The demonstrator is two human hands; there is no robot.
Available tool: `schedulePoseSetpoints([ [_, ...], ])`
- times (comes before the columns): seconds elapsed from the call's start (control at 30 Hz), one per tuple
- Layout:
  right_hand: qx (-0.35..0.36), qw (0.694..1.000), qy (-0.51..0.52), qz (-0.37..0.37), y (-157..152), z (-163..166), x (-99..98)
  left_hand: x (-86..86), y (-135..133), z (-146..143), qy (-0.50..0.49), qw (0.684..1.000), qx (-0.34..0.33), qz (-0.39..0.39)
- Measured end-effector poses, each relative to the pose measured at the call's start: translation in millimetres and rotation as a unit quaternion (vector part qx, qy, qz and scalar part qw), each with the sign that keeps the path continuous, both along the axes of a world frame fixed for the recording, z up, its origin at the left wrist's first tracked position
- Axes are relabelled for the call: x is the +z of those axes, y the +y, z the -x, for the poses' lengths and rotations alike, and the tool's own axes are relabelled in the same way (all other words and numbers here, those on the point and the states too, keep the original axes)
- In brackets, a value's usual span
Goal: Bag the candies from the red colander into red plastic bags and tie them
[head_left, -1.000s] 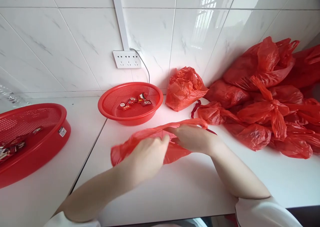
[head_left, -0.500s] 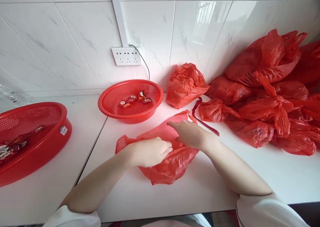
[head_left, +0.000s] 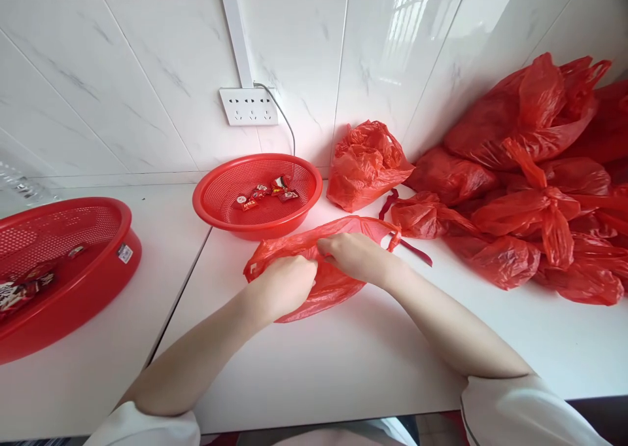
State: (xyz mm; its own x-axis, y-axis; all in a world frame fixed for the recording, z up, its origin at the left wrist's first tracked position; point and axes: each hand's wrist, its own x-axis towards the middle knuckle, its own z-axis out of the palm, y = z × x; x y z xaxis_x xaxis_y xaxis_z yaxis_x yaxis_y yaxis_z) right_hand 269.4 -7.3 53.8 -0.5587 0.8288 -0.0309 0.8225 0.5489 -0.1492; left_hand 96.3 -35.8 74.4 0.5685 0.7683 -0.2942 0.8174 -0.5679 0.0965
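A thin red plastic bag (head_left: 338, 292) lies spread on the white table in front of me, its handle loop showing at the right. My left hand (head_left: 287, 286) is closed on the bag's near left part, knuckles up. Just beyond and to the right, my right hand (head_left: 352, 256) pinches the plastic near the middle of the bag. Both hands' fingertips are partly hidden. Behind the bag stands a red perforated basket (head_left: 203, 204) with several small wrapped snacks (head_left: 260, 194) in it.
At the left is a larger red basket (head_left: 118, 227) holding wrapped packets. A crumpled red bag (head_left: 367, 168) stands by the wall, and several tied red bags (head_left: 527, 210) are piled at the right. A dark red ribbon (head_left: 416, 252) lies between. A socket panel (head_left: 249, 107) is on the wall.
The bag's near edge has been drawn up and away from me, and its mouth is spread wider. My hands have moved slightly farther forward, and their fingers have closed on the plastic.
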Motion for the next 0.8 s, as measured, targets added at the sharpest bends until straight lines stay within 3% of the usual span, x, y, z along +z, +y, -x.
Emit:
schedulePoseSetpoints([
  [0.1, 0.004, 0.999, -0.006, 0.051, 9.7, 4.0, -18.0, -6.6, 10.5, -1.6, 0.011, 1.0, -0.005, -0.023],
  [0.2, -0.01, 0.993, -0.028, 0.117, 17.5, -6.5, -28.4, -12.5, 29.2, 8.9, 0.035, 0.997, 0.069, 0.011],
  [0.43, -0.019, 0.985, -0.013, 0.169, 27.1, -37.4, -16.9, -23.7, 50.0, 52.1, 0.053, 0.986, 0.137, 0.078],
  [0.53, 0.061, 0.983, 0.085, 0.154, 23.5, -32.4, -4.0, -26.4, 41.2, 55.3, 0.022, 0.993, 0.107, 0.032],
  [0.67, 0.195, 0.94, 0.26, 0.104, 14.6, -22.6, 9.5, -30.7, 28.9, 52.0, -0.047, 0.998, 0.022, -0.043],
  [0.73, 0.199, 0.941, 0.254, 0.098, 14.0, -22.3, 8.9, -36.2, 27.3, 53.0, -0.067, 0.996, -0.026, -0.057],
  [0.8, 0.159, 0.961, 0.206, 0.095, 18.2, -25.4, 1.8, -43.2, 29.2, 56.2, -0.072, 0.995, -0.047, -0.05],
])
